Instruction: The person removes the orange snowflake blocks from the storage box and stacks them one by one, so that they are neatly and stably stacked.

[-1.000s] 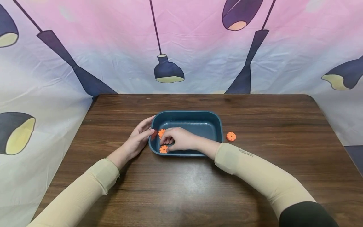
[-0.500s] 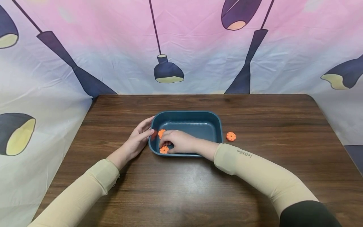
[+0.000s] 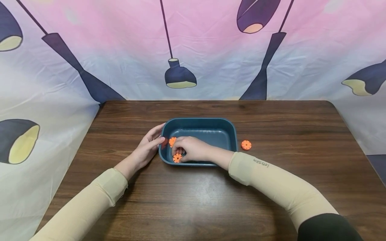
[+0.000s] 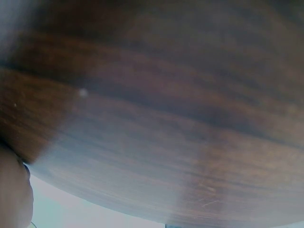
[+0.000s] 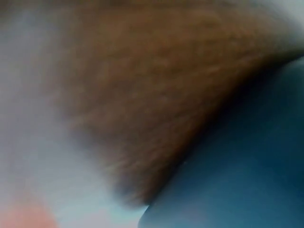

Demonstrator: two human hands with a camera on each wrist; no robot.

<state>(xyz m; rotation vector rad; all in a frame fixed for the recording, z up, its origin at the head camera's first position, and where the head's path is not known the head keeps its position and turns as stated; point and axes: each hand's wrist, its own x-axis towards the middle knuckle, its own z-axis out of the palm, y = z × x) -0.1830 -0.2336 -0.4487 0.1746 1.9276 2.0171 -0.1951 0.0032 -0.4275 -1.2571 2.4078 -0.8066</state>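
A dark blue rectangular basin [image 3: 208, 121] stands on the table in the head view. My left hand [image 3: 147, 146] grips its left end, the thumb over the rim and the fingers along the outer wall. Inside the basin my right hand [image 3: 193, 149] reaches to the left end, fingers bent down. Thumb and fingers pinch an orange notched disc [image 3: 177, 158] with a small centre hole. A second orange disc [image 3: 172, 141] lies just behind, partly covered by the fingers. In the right wrist view the basin wall [image 5: 247, 175] fills the lower right corner.
Another orange disc [image 3: 246, 145] lies on the dark wood table [image 3: 193, 204], just right of the basin. Behind the table's far edge hangs a pastel cloth [image 3: 126, 50] printed with lamps. Both wrist views are blurred and mostly show wood.
My right hand dips slightly, then rises again, and the front disc shifts a little to the right with it. My left hand and the basin stay in place.
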